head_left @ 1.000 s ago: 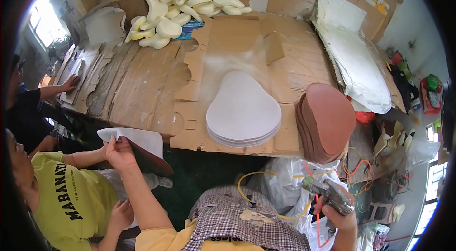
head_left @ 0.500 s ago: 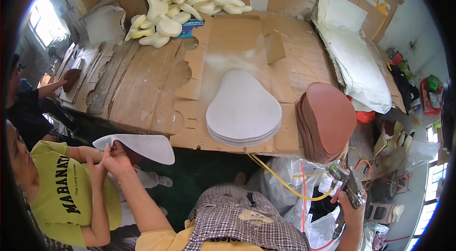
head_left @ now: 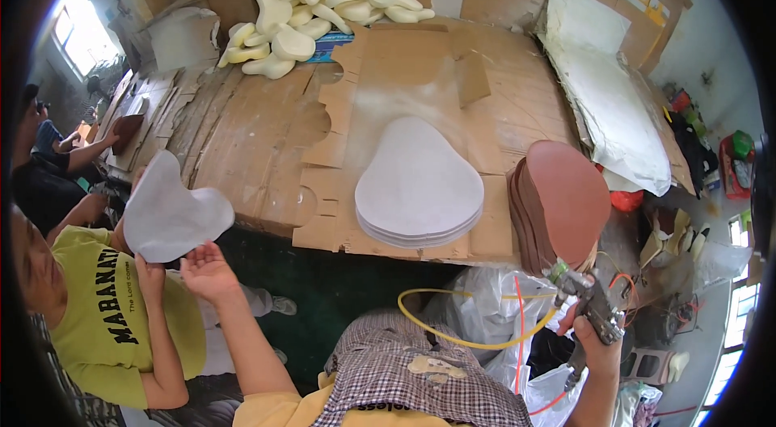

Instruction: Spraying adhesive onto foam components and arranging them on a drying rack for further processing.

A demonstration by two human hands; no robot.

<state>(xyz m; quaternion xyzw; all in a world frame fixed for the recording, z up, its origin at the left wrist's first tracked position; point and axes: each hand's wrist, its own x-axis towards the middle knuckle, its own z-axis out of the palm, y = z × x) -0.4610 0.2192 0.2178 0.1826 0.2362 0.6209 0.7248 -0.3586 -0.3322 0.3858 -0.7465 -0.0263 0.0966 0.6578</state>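
My left hand (head_left: 212, 272) is open with its fingers spread, just below a pale grey saddle-shaped sheet (head_left: 170, 213). A co-worker in a green shirt holds that sheet in both hands. In my right hand (head_left: 596, 344) is a metal spray gun (head_left: 600, 310) with a yellow hose attached. A stack of whitish pear-shaped sheets (head_left: 420, 180) lies in front of me on the cardboard-covered table. Beside it on the right stands a stack of reddish-brown sheets (head_left: 566, 201) of like shape, near the spray gun.
Cream foam saddle pads (head_left: 291, 11) are heaped at the back left. A white-covered board (head_left: 606, 104) lies on the right of the cardboard table top (head_left: 250, 136). The yellow hose (head_left: 453, 340) loops near my apron. Another person (head_left: 52, 176) works at the far left.
My left hand has let go of the grey sheet, which the co-worker has lifted up and turned face-on. My right hand keeps the spray gun, shifted slightly; the yellow hose has swung left.
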